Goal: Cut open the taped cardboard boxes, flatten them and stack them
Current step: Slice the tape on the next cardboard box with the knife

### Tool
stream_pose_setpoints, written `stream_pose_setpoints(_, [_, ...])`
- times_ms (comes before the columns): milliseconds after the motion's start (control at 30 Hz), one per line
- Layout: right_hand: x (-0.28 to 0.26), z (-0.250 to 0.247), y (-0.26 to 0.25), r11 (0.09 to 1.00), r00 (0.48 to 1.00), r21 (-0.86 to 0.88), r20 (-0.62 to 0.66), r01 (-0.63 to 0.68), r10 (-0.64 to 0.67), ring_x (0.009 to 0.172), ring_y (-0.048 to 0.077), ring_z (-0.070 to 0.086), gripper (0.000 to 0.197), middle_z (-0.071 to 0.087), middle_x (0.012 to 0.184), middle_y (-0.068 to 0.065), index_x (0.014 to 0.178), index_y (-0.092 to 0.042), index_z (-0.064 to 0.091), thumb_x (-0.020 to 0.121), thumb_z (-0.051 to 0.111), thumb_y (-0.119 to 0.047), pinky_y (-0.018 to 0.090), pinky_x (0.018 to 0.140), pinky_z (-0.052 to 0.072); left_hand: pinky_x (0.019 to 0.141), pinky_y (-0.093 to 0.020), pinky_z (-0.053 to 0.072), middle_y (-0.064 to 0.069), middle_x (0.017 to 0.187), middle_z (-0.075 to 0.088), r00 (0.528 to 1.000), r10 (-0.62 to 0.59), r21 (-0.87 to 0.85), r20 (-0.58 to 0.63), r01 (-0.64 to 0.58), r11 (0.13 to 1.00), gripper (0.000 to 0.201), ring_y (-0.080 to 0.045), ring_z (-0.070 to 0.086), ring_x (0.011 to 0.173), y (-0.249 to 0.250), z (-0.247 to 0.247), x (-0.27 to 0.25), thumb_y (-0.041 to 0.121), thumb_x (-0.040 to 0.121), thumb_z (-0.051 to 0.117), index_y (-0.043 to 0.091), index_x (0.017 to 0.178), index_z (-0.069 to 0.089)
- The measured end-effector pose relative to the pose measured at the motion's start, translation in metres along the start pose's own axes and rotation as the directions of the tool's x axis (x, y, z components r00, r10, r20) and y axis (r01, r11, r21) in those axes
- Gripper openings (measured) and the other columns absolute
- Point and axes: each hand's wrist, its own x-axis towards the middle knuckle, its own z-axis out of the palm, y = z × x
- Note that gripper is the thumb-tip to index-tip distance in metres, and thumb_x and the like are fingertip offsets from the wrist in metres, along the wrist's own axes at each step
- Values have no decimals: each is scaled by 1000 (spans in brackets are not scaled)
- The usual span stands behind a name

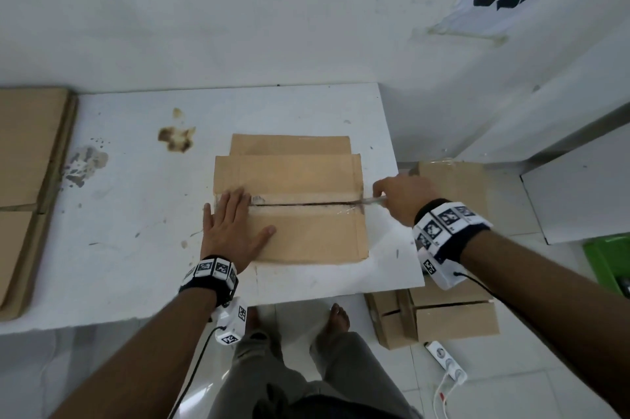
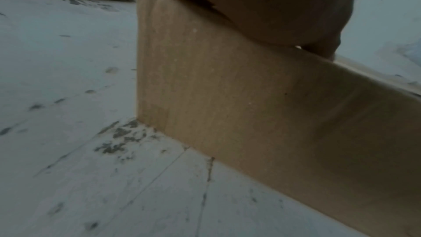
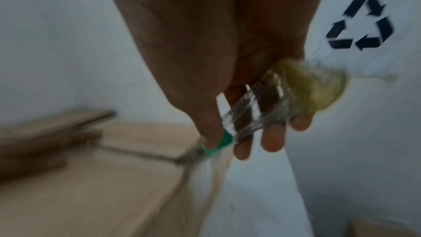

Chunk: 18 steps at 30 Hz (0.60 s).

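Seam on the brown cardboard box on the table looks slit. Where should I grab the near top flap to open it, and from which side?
Take the near top flap by its long free edge at the slit seam, coming from above mid-box. That edge is loose; its near side is the fold. The left hand lies flat on its left end.

A white table (image 1: 143, 214), stained and scuffed, carries a cardboard box (image 1: 306, 231) standing near its right edge. Well left of that box, at the table's left edge, lies a stack of flattened cardboard (image 1: 27, 159). On the tiled floor (image 1: 531, 391), right of the box, stand more cardboard boxes (image 1: 450, 319) and a white power strip (image 1: 446, 364).
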Motion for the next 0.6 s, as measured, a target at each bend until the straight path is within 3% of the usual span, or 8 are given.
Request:
stream_pose_setpoints(100, [-4,16,2,1000,1000,-10,-14,22,-22,71,20,60,22,59,82,-3,115,-30,59,102,46,-18,29,56,43,120,-61,0,-9,158,32,998,15,-18,-53,-16,1000,82,-35,24,149,43,-13,3,57,79,51,16,149,37])
stream_pose_setpoints(167, [-4,21,5,999,998,4,-48,33,-33,73,22,63,22,65,85,0,115,-30,60,102,46,-19,32,61,50,118,-56,19,-8,144,46,976,205,-132,-76,-214,968,70,-34,41,135,91,-14,8,47,74,56,17,137,49])
stream_pose_setpoints(200, [-3,22,8,999,997,20,-63,37,-35,76,24,64,23,66,88,1,116,-30,61,103,45,-20,34,65,54,115,-50,25,-5,139,49,959,278,-162,-57,-284,945,66,-30,44,131,114,-10,11,50,77,54,18,134,52])
stream_pose_setpoints(267, [-3,24,16,998,998,53,-59,42,-39,84,26,66,24,69,95,1,118,-33,61,104,44,-24,38,73,56,109,-44,30,-1,133,52,953,302,-185,-24,-301,935,66,-26,46,127,141,-1,19,62,81,50,20,131,56])
stream_pose_setpoints(333, [-3,26,26,993,999,114,-41,38,-33,92,25,67,27,70,105,-1,122,-38,62,104,44,-30,38,78,55,111,-48,30,1,129,52,949,313,-153,-27,-314,937,68,-25,47,124,143,11,24,72,82,50,22,127,58])
stream_pose_setpoints(433, [-3,31,39,977,998,210,-58,45,-34,97,24,67,27,71,111,-4,121,-41,65,102,47,-34,37,80,55,119,-61,17,2,125,52,934,349,-98,-69,-355,930,66,-25,46,123,136,25,28,77,82,51,22,120,58])
stream_pose_setpoints(600, [-5,38,62,947,996,318,-83,55,-30,106,23,65,30,70,116,-5,125,-40,67,100,50,-36,32,78,49,120,-63,15,-4,117,51,956,287,-68,-62,-291,954,77,-29,47,119,149,27,37,84,80,46,13,109,55])
